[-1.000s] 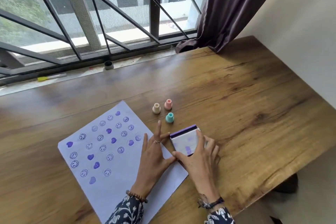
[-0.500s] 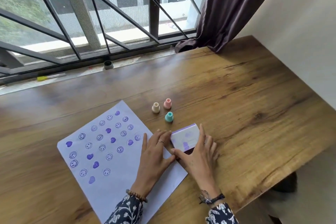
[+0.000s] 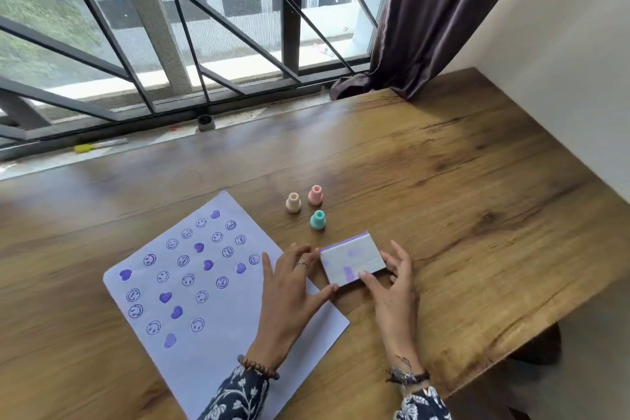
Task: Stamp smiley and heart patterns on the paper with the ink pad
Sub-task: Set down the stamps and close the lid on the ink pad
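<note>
A white sheet of paper [image 3: 204, 344] lies on the wooden table [image 3: 460, 215], covered with several purple smileys and hearts. To its right sits the ink pad [image 3: 353, 261], its white, purple-stained lid down flat. My left hand [image 3: 289, 286] touches the pad's left side, thumb at its near corner, palm over the paper's edge. My right hand [image 3: 388, 280] holds the pad's right and near edges. Three small stamps stand upright beyond the pad: beige [image 3: 293, 202], pink [image 3: 315, 195] and teal [image 3: 317, 219].
A window sill behind the table holds a small dark cap [image 3: 205, 122] and a yellow marker [image 3: 85, 148]. A dark curtain [image 3: 426, 20] hangs at the back right. The table's right edge runs close to a white wall [image 3: 562, 61].
The ink pad's lid was tilted up a second ago; it has come down flat onto the pad. Both hands stayed at the pad, the left fingers curling in.
</note>
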A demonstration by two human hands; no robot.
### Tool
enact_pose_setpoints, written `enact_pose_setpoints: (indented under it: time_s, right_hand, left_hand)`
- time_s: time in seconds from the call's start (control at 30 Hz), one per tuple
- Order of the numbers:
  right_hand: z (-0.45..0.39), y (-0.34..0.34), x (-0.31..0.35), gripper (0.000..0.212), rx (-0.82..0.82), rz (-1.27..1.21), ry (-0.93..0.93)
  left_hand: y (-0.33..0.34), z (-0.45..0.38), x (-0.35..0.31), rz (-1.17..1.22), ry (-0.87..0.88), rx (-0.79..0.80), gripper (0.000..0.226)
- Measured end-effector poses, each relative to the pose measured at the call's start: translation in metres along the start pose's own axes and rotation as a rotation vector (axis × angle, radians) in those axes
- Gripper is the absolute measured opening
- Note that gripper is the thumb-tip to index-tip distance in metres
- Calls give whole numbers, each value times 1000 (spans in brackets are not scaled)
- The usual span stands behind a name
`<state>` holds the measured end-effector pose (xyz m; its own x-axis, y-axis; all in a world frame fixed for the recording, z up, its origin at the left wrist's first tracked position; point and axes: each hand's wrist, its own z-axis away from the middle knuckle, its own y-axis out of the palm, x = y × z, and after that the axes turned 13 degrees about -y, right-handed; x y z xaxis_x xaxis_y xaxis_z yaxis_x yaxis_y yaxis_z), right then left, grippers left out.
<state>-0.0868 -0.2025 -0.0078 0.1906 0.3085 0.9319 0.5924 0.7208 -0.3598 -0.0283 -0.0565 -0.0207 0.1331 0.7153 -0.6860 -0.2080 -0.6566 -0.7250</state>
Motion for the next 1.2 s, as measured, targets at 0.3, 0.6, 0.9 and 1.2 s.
enact_pose_setpoints:
  time_s: [0.3,0.6,0.9,1.2]
  right_hand:
    - [-12,12,5,61,-66,165,-69]
    - [-1,20,11,53,-130,370,-218]
    - [65,53,6,43,324,608,-712]
    - [78,61,5,44,336,712,-687]
  left_hand:
    - [-10,-24,10,-31,131,25,60]
    - [-17,-19,14,-112,214,62,70]
    - [-47,54,49,-273,-22,-180,66]
    - [-65,78,71,-388,-154,-28,72]
